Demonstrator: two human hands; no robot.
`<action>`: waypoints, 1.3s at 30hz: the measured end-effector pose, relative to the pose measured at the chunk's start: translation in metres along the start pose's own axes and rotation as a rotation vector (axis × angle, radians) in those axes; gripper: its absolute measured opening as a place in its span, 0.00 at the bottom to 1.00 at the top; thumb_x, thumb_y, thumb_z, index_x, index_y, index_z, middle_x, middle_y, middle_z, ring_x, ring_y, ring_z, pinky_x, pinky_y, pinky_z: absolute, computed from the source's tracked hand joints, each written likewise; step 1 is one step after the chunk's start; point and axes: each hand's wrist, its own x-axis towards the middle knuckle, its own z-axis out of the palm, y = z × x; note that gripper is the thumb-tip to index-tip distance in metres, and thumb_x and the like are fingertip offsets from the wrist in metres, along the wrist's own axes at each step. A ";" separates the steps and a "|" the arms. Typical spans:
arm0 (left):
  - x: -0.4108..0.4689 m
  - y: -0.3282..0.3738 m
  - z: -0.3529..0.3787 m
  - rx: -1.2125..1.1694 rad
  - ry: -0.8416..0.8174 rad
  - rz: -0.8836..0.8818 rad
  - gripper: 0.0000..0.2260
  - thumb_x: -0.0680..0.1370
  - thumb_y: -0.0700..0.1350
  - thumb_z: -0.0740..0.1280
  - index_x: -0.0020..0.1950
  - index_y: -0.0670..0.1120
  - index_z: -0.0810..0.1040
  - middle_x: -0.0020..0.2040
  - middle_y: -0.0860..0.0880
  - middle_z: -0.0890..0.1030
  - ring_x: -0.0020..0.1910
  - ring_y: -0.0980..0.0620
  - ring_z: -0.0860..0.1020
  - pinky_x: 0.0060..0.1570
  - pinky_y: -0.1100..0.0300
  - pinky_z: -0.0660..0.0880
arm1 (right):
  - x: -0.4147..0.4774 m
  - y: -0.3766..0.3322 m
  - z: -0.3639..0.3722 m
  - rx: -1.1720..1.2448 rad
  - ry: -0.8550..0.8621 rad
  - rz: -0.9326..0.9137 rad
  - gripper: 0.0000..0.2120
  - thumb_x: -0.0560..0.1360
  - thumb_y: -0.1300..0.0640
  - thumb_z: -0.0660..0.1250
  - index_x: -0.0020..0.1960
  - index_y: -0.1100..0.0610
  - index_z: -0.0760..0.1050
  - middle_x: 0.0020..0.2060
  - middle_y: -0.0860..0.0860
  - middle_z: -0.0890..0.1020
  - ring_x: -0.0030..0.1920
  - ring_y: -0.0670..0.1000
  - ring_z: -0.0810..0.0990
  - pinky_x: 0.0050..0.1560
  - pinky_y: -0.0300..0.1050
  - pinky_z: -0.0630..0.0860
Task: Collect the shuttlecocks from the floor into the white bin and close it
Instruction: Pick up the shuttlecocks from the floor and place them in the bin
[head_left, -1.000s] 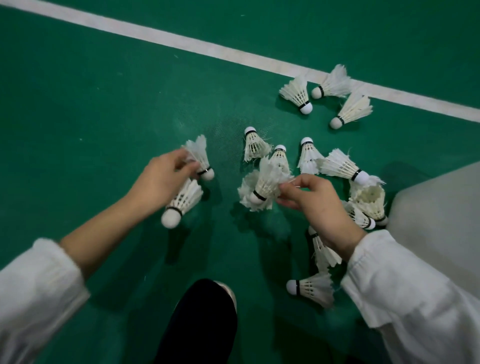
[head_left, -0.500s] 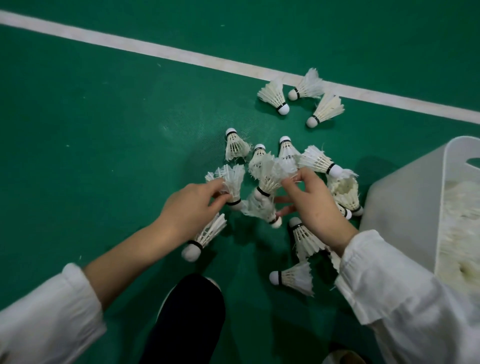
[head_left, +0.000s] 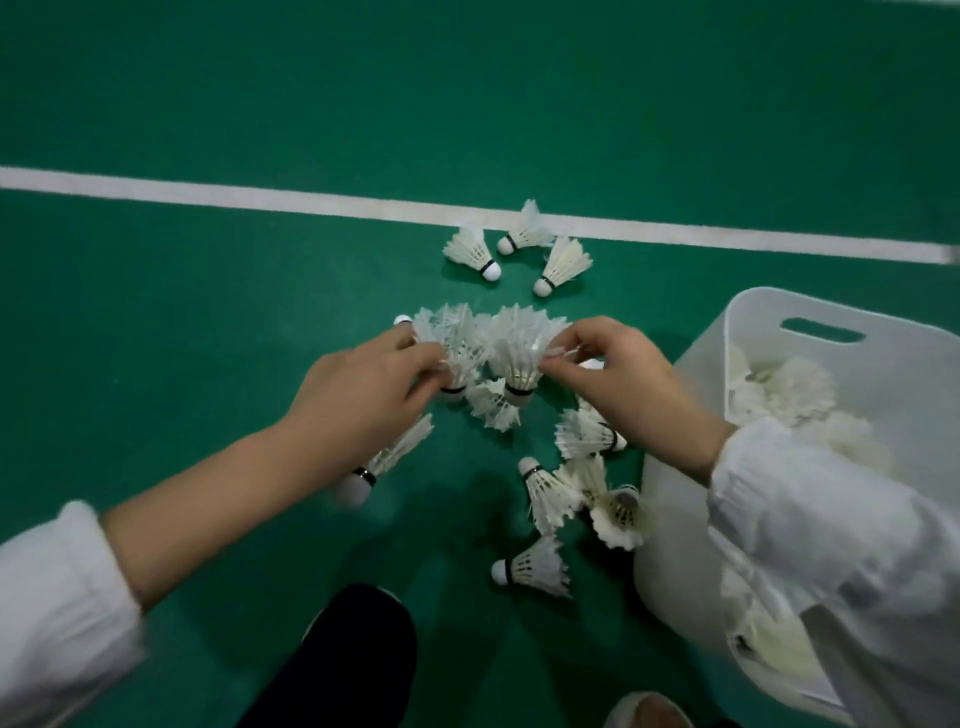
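Observation:
White feather shuttlecocks lie scattered on the green floor. My left hand (head_left: 363, 395) grips several shuttlecocks (head_left: 452, 343), and one more (head_left: 384, 457) sticks out below the palm. My right hand (head_left: 618, 379) pinches the feathers of another shuttlecock (head_left: 519, 353) beside them. Three shuttlecocks (head_left: 519, 249) lie farther off by the white line. Several loose ones (head_left: 550, 493) rest between my right wrist and the white bin (head_left: 675, 467). The open bin stands at the right and holds a pile of shuttlecocks (head_left: 795, 395).
A white court line (head_left: 208, 195) crosses the green floor (head_left: 208, 312) beyond the shuttlecocks. My dark trouser knee (head_left: 343, 665) is at the bottom centre, and a shoe tip (head_left: 644, 712) shows beside the bin. No lid is in view.
Both hands have come together at the centre cluster, each gathering more shuttlecocks. The view has shifted, so the bin and its contents now show at the right.

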 end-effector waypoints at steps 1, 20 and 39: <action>0.004 0.009 -0.008 0.020 0.002 0.035 0.11 0.79 0.55 0.55 0.55 0.54 0.74 0.50 0.53 0.74 0.44 0.49 0.77 0.35 0.58 0.65 | -0.004 -0.001 -0.012 -0.001 0.006 -0.015 0.05 0.73 0.50 0.68 0.43 0.52 0.76 0.45 0.49 0.79 0.45 0.44 0.77 0.44 0.42 0.73; 0.069 0.244 -0.014 -0.187 -0.132 0.471 0.06 0.74 0.55 0.64 0.46 0.58 0.80 0.48 0.57 0.80 0.39 0.60 0.75 0.41 0.54 0.74 | -0.174 0.163 -0.166 -0.298 0.064 0.381 0.02 0.71 0.57 0.70 0.43 0.52 0.79 0.41 0.51 0.82 0.42 0.50 0.79 0.44 0.41 0.73; 0.054 0.269 0.053 -0.272 -0.225 0.484 0.12 0.73 0.55 0.60 0.48 0.55 0.81 0.47 0.59 0.77 0.45 0.57 0.74 0.43 0.53 0.74 | -0.172 0.187 -0.153 -0.536 -0.125 0.251 0.15 0.75 0.62 0.63 0.60 0.54 0.72 0.58 0.52 0.74 0.52 0.53 0.78 0.57 0.49 0.74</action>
